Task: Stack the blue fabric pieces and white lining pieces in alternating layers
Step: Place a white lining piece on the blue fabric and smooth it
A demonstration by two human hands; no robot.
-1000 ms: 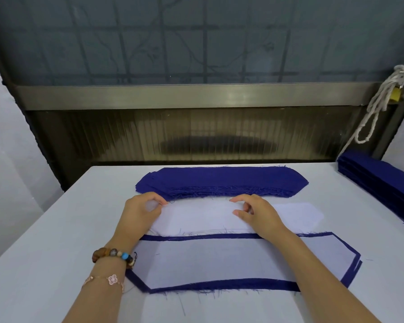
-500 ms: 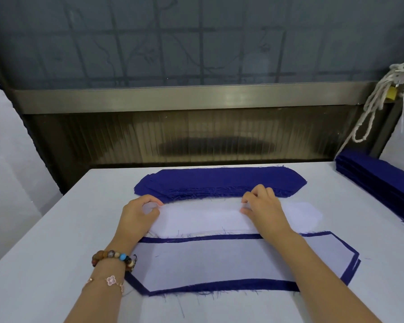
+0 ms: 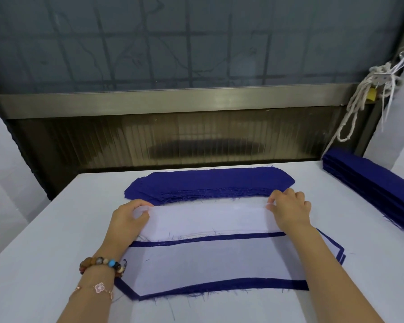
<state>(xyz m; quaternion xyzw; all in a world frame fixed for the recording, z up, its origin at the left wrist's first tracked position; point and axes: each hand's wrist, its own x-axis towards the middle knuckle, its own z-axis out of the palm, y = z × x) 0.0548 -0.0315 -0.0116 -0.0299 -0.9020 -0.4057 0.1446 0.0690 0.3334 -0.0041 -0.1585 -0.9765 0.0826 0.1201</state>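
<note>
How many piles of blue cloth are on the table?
3: the far pile at the back, the right pile running off view, the near pile mostly hidden under white lining.

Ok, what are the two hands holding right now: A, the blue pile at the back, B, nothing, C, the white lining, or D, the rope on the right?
C: the left hand and right hand each pinch an end of the white lining, just in front of the blue pile.

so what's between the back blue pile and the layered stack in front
In the head view, a white lining piece lies between the blue pile and the layered stack. The left hand and right hand pinch its far edge.
</note>
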